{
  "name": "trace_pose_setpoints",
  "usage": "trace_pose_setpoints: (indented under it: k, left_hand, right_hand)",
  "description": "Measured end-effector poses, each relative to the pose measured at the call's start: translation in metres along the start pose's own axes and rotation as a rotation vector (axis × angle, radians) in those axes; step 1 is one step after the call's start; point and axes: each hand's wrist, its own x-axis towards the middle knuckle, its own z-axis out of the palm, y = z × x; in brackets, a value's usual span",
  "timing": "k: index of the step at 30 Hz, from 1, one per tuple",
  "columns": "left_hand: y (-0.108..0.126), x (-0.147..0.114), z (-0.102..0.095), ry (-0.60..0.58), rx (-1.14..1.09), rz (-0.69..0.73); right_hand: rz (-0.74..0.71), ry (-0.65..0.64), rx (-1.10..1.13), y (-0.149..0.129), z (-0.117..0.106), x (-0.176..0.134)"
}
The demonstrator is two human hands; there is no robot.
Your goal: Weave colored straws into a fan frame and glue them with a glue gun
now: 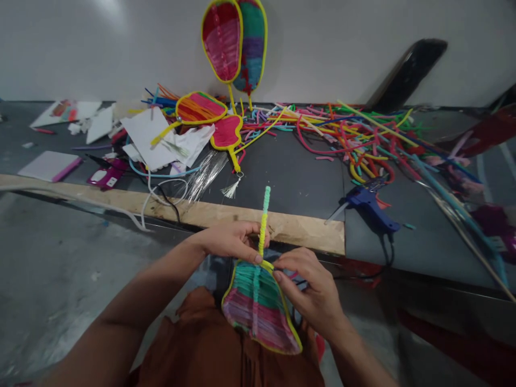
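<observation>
A pipe-cleaner fan (266,309) rests over my lap, its handle pointing away from me. Teal, pink and purple bands fill its face, and a yellow edging runs around it. Yellow pipe cleaner wraps the lower part of the upright handle (263,231); the handle's tip is bare mint green. My left hand (234,239) is closed on the fan where handle and face meet, thumb at the joint. With thumb and fingertips, my right hand (312,285) pinches the yellow edging just right of the handle. What lies between those fingertips is partly hidden.
A blue glue gun (371,207) lies at the table's right front, its cord hanging down. Behind it spreads a heap of coloured pipe cleaners (355,131). Finished-looking fans (221,43) lean on the wall. White paper (149,137), cables and a purple packet (108,174) lie left.
</observation>
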Motion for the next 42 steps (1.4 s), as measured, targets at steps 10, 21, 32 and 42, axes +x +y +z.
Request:
trace_pose_setpoints:
  k: [10, 21, 32, 42]
  left_hand:
    - [-0.005, 0.001, 0.000, -0.014, 0.004, 0.007]
    - [-0.002, 0.003, 0.003, -0.012, 0.010, -0.015]
    - [0.000, 0.004, 0.004, 0.017, 0.016, -0.065]
    - [0.001, 0.004, 0.005, -0.021, 0.082, -0.072]
  right_hand:
    - [0.016, 0.002, 0.008, 0.002, 0.004, -0.003]
    - [0.046, -0.062, 0.048, 0.001, 0.003, -0.008]
    - [0.011, -0.009, 0.003, 0.004, 0.006, -0.014]
    - [0.439, -0.014, 0.166, -0.004, 0.011, -0.015]
